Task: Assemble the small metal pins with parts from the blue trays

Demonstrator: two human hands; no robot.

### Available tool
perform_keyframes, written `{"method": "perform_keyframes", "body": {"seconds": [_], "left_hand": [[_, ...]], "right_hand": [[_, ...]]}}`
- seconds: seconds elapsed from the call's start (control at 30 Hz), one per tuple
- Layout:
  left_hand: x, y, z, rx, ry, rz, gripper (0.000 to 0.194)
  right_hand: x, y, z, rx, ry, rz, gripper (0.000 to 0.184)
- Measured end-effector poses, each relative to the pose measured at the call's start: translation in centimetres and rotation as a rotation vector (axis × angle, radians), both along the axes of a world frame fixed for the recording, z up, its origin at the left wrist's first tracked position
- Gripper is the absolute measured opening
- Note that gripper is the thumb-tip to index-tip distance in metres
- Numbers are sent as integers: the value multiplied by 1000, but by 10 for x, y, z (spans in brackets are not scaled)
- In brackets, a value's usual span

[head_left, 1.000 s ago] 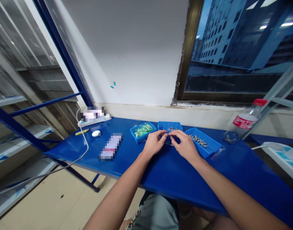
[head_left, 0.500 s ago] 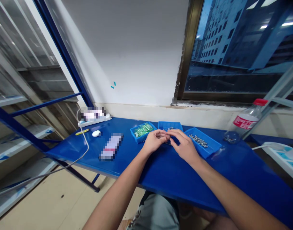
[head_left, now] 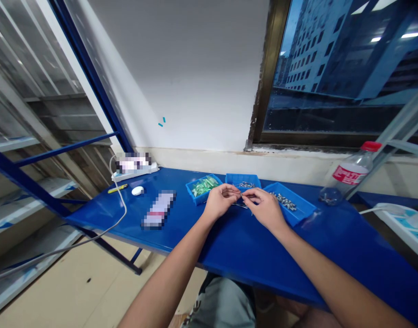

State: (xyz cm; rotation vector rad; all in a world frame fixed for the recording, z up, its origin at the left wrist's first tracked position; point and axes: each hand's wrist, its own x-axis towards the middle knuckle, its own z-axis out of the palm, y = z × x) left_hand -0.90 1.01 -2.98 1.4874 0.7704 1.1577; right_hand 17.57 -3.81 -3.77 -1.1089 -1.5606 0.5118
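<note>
Close together over the blue table (head_left: pixel 236 255), my left hand (head_left: pixel 221 200) and my right hand (head_left: pixel 265 207) are closed in pinches, fingertips meeting at a tiny part too small to name. Thin metal pieces (head_left: pixel 242 205) lie beneath the fingers, partly covered. Just behind stands a blue bin (head_left: pixel 237 176) with small slender metal parts (head_left: pixel 247 185). By my left hand, another blue bin (head_left: pixel 202 199) holds green pieces (head_left: pixel 205 184). A third blue bin (head_left: pixel 303 213), beside my right hand, contains short silvery metal parts (head_left: pixel 286 202).
A blurred-out flat object (head_left: pixel 159 210), a white rounded object (head_left: pixel 137 191) and a yellow tool (head_left: pixel 117 188) lie to the left. A cable (head_left: pixel 123 212) crosses the table's left end from a power strip (head_left: pixel 135 173). At right stands a red-capped bottle (head_left: pixel 350 173).
The fingers of both hands have shifted slightly around the tiny part. My right fingertips have drawn together into a tighter pinch. The bins and other things have stayed put.
</note>
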Motion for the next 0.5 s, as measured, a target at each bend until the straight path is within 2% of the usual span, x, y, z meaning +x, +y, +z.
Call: {"method": "perform_keyframes", "body": {"seconds": [0.13,0.23,0.33,0.4,0.5], "left_hand": [[1,-2,1,16,25,-27,21],[2,-3,2,34,21,-50,25],[2,-5,3,36,43,-37,29],[1,-7,4,53,123,-18,35],[-2,-9,6,105,280,-14,42]], "right_hand": [[-2,4,-5,-94,108,27,20],[-1,6,-5,-78,56,25,25],[0,6,-3,-50,-28,-24,19],[1,6,-3,-62,-12,-42,18],[2,4,-2,-131,67,21,19]]}}
